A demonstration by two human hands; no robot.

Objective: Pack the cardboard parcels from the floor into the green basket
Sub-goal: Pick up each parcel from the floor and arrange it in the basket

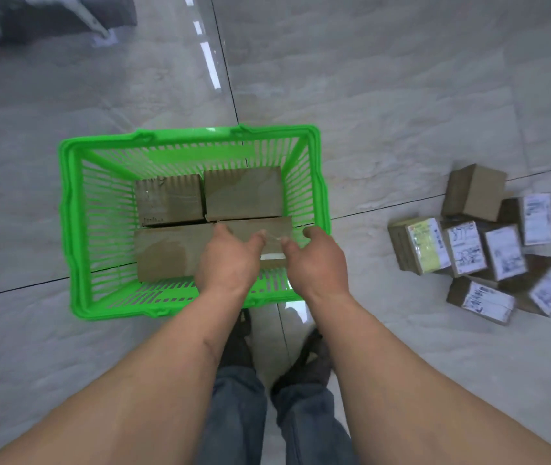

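The green basket [76, 229] stands on the tiled floor in front of me. Brown cardboard parcels lie inside it: one at the back left [168, 199], one at the back right [243, 193], one at the front left [166, 255]. A further parcel [260, 228] lies at the front right, partly covered by my hands. My left hand [228, 260] hovers over its left end with fingers loosely bent, touching its top. My right hand [317, 260] is at its right end beside the basket wall, fingers relaxed. Neither hand grips anything that I can see.
A pile of several cardboard parcels [478, 250], most with white labels, lies on the floor to the right of the basket. My legs and dark shoes [311, 360] stand just behind the basket. Dark furniture [49, 18] sits at the far left.
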